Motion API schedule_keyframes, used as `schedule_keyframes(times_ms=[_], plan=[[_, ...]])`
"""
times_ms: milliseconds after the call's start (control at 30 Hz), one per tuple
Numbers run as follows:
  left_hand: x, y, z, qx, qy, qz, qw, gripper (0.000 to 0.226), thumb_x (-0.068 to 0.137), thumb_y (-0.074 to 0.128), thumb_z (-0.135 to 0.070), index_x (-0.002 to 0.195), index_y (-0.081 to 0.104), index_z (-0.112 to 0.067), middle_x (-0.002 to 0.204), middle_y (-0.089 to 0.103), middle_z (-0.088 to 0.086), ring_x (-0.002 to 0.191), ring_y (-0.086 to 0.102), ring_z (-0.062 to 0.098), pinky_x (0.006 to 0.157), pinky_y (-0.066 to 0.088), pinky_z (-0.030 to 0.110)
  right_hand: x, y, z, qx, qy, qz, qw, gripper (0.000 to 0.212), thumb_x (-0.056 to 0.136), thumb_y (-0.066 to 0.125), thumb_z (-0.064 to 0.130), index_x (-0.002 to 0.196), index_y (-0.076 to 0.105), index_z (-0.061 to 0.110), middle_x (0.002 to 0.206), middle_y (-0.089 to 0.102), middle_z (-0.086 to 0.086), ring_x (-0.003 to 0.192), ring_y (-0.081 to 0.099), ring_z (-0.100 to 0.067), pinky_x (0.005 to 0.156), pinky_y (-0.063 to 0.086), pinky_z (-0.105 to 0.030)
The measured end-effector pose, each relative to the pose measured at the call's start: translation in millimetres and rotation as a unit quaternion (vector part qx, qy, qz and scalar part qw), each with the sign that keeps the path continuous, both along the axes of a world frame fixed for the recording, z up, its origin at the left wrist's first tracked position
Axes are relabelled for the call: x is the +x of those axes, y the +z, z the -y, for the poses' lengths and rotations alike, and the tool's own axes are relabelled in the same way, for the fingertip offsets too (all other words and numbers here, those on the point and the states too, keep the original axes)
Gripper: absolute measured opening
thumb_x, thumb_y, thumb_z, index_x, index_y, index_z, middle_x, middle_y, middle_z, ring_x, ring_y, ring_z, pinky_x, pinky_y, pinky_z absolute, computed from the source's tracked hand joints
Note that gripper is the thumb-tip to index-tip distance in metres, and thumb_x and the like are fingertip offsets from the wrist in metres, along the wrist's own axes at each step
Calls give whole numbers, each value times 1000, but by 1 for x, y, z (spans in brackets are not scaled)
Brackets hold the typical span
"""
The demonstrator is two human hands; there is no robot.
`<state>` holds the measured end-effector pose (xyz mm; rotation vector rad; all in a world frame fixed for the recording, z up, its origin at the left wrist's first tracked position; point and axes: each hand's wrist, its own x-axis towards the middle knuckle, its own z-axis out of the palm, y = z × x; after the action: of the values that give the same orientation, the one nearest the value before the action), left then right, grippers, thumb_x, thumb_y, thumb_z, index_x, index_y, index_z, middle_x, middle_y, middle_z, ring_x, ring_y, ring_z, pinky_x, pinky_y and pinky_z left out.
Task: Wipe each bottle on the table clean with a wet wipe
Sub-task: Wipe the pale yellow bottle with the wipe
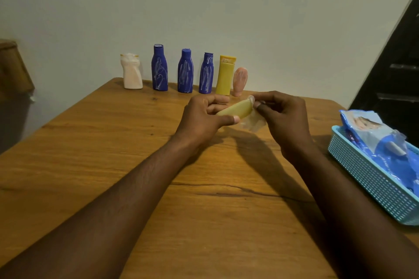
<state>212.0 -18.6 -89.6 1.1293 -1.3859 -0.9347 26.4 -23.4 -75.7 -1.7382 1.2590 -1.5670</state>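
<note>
My left hand grips a small pale yellow bottle, held on its side above the middle of the wooden table. My right hand pinches a wet wipe against the bottle's right end. Along the far edge stands a row of bottles: a white one, three blue ones streaked with white smears, a yellow one and a small peach one.
A light blue plastic basket sits at the table's right edge and holds a blue pack of wet wipes. A pale wall rises right behind the bottle row. A dark stair-like structure stands at the far right.
</note>
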Motion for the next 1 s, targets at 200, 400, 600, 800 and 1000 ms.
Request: schedule_keyframes(times_ms=[200,400,600,800,1000], plan=[[-2,4,-2,28,-36,-66,997,47,81,85,-8,125,71,-16,110,78,0,100,76,16,86,64,43,2,0,-3,74,57,111,989,23,99,61,3,102,77,18,104,78,-2,98,75,-19,83,63,-39],[-11,1,-5,70,-54,-88,992,41,90,79,-19,130,69,-25,116,74,-5,105,73,24,78,64,57,1,-1,1,102,44,118,987,19,97,63,1,104,78,10,105,78,-6,98,75,-23,85,63,-46],[-18,-1,-2,71,-53,-118,989,37,93,75,-19,128,64,-26,125,71,-2,110,72,22,89,62,53,0,-1,3,140,74,109,981,23,94,59,-5,95,78,7,96,78,-7,93,75,-24,74,60,-35],[-28,1,-4,49,-53,-114,991,51,91,78,-20,139,61,-21,123,73,-3,110,72,15,89,63,45,-10,-2,9,92,20,84,992,22,91,61,-2,85,79,9,87,77,-10,91,73,-29,80,61,-43],[-49,3,-10,16,-87,-87,992,43,87,81,-14,128,68,-20,116,75,-5,107,72,9,89,61,29,-36,9,14,57,-45,72,995,18,90,63,7,82,78,11,84,75,-11,84,69,-23,74,56,-38]])
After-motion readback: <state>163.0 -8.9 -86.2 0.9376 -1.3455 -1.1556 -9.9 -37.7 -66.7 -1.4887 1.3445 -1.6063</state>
